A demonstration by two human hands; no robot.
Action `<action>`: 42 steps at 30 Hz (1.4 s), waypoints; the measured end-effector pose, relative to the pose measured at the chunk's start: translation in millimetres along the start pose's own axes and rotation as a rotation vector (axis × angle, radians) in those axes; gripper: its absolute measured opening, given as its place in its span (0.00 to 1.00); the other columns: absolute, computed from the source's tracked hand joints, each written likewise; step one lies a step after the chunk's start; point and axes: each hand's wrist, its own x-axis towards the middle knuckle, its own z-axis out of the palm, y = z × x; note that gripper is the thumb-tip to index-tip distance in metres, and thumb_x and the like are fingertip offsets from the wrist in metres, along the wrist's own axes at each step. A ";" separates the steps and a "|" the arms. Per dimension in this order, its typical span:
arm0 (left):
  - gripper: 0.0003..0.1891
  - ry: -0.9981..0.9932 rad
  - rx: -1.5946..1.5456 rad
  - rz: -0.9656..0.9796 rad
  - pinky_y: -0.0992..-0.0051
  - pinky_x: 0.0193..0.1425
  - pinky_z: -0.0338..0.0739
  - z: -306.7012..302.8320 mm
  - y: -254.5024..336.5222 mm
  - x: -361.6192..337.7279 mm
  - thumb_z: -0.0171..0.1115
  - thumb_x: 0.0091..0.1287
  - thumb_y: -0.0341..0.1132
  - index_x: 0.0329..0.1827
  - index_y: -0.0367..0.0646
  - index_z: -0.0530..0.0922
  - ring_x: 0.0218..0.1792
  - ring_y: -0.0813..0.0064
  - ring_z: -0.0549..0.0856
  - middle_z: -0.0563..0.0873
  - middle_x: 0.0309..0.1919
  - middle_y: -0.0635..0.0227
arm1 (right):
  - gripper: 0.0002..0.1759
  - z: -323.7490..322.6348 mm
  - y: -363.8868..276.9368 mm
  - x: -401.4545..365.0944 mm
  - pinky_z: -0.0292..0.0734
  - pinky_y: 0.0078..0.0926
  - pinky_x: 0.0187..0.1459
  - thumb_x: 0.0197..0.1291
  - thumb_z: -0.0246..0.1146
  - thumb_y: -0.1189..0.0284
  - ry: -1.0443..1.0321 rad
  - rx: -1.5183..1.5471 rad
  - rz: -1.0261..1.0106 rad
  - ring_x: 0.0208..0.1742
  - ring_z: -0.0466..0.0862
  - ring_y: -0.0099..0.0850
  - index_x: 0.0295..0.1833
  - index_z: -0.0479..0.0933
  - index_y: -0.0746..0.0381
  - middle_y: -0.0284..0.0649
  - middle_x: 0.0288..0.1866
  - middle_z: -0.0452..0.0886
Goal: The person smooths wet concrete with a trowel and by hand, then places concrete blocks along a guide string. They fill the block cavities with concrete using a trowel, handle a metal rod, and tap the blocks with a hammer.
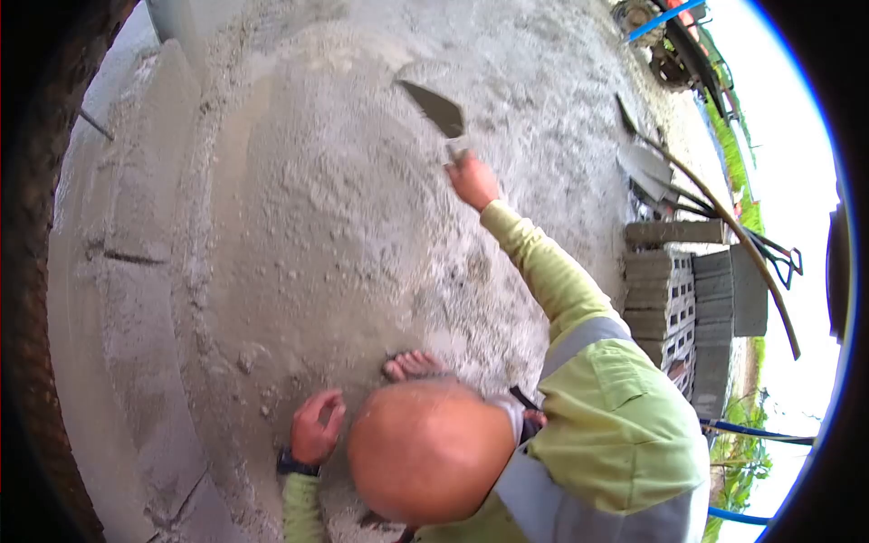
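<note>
Neither of my hands shows in this view. Close in front of me, another person in a yellow-green shirt (pixel 620 443) with grey bands bends low, the top of the head (pixel 425 452) toward me. That person's outstretched hand (pixel 474 181) grips a pointed trowel (pixel 436 109) by its handle, the blade over rough, wet grey mortar (pixel 335 181). The same person's other hand (pixel 317 430), a dark watch (pixel 295 464) on its wrist, is curled and holds nothing visible. Bare toes (pixel 412 365) show on the mortar beside the head.
Concrete blocks (pixel 659 294) are stacked at the right. Long-handled shovels (pixel 647 172) lean there. Along the left runs a smoother concrete strip (pixel 136 308) with a dark gap across it. A thin rod (pixel 95 125) sticks out at the far left. A wheeled machine (pixel 670 63) stands top right.
</note>
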 end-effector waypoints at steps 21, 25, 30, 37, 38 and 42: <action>0.14 -0.021 -0.076 -0.170 0.70 0.47 0.81 15.0 3.7 5.7 0.65 0.66 0.32 0.54 0.40 0.81 0.42 0.68 0.87 0.87 0.41 0.60 | 0.22 16.0 -37.0 -70.2 0.75 0.55 0.40 0.70 0.57 0.54 -0.191 0.143 -0.313 0.41 0.81 0.62 0.48 0.67 0.65 0.60 0.38 0.83; 0.13 -0.002 -0.103 -0.177 0.67 0.47 0.80 18.1 9.9 0.0 0.63 0.67 0.33 0.53 0.38 0.80 0.40 0.60 0.87 0.86 0.38 0.57 | 0.20 -31.7 12.8 -164.9 0.66 0.30 0.19 0.73 0.56 0.54 -0.367 0.556 0.170 0.19 0.71 0.28 0.44 0.69 0.62 0.36 0.26 0.71; 0.13 -0.066 -0.088 -0.152 0.68 0.46 0.80 29.6 12.2 -3.5 0.62 0.68 0.33 0.53 0.41 0.80 0.41 0.62 0.86 0.85 0.40 0.59 | 0.18 -47.7 -40.7 -202.3 0.58 0.20 0.15 0.73 0.55 0.52 -0.735 1.013 0.729 0.17 0.61 0.18 0.46 0.66 0.56 0.27 0.24 0.63; 0.13 -0.079 -0.081 -0.155 0.68 0.45 0.81 28.6 17.3 -9.5 0.63 0.68 0.34 0.54 0.42 0.80 0.40 0.61 0.86 0.85 0.42 0.58 | 0.22 52.1 -119.0 -135.1 0.62 0.25 0.18 0.70 0.58 0.50 -0.826 1.229 0.519 0.19 0.66 0.23 0.44 0.68 0.59 0.32 0.27 0.68; 0.14 -0.065 -0.072 -0.167 0.68 0.46 0.81 27.1 18.7 -11.2 0.64 0.67 0.35 0.54 0.41 0.80 0.41 0.62 0.86 0.86 0.43 0.58 | 0.21 62.7 -122.6 -122.7 0.62 0.24 0.18 0.70 0.58 0.50 -0.864 1.242 0.524 0.19 0.66 0.23 0.43 0.68 0.59 0.32 0.27 0.68; 0.15 -0.050 -0.043 -0.161 0.67 0.47 0.81 18.0 16.9 -25.7 0.65 0.66 0.34 0.54 0.41 0.80 0.41 0.62 0.87 0.86 0.44 0.58 | 0.20 75.2 -131.0 -97.3 0.55 0.20 0.18 0.71 0.58 0.51 -0.940 1.308 0.469 0.18 0.61 0.19 0.42 0.68 0.57 0.28 0.25 0.64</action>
